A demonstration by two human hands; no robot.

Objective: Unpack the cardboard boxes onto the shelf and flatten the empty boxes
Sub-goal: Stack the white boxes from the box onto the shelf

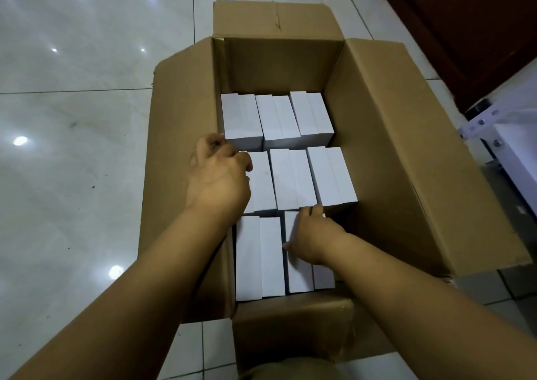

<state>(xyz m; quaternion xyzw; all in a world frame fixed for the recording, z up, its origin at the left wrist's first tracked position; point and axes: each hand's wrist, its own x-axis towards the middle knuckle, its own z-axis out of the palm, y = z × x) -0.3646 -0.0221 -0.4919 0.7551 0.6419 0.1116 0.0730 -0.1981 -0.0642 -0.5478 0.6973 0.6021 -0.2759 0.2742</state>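
Observation:
An open brown cardboard box (377, 153) stands on the tiled floor with its four flaps folded out. Inside lie several plain white boxes (293, 176) packed flat in three rows. My left hand (218, 173) reaches into the left side and its fingers curl over the far end of a white box in the middle row (263, 185). My right hand (312, 235) lies on a white box in the near row (299, 275), with fingers hooked over its far end and the thumb at its left side.
A white metal shelf frame (491, 123) with bolts stands at the right edge beside the box's right flap. A dark wooden door or cabinet (465, 30) fills the upper right. Glossy white floor tiles (72, 89) spread to the left and beyond the box.

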